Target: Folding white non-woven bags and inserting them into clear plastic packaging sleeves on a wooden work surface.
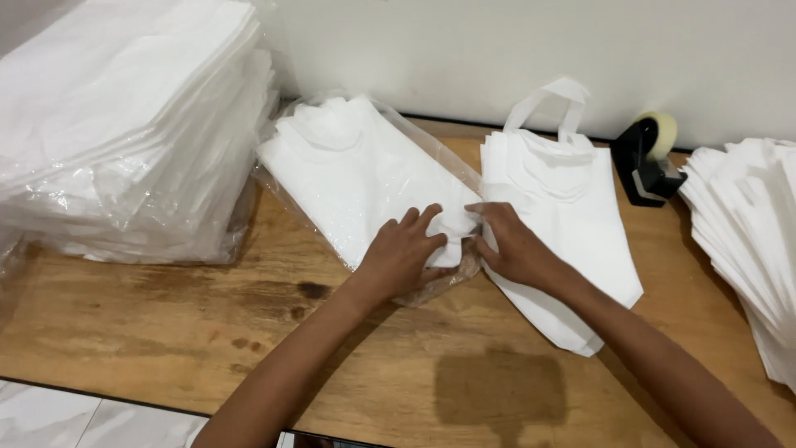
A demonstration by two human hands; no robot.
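Observation:
A stack of white fabric bags in a clear plastic sleeve (356,170) lies on the wooden table (166,323). My left hand (402,253) presses flat on the sleeve's near end, fingers spread over the white fabric. My right hand (512,242) pinches the sleeve's open edge beside it, thumb and fingers closed on the plastic. To the right of my hands, a loose pile of white handled bags (564,207) rests with its handles pointing toward the wall.
A tall stack of packed white bags in plastic (124,124) fills the left. A fanned pile of white bags (746,232) lies at the right edge. A black tape dispenser (648,162) stands by the white wall. White floor tiles show at bottom left.

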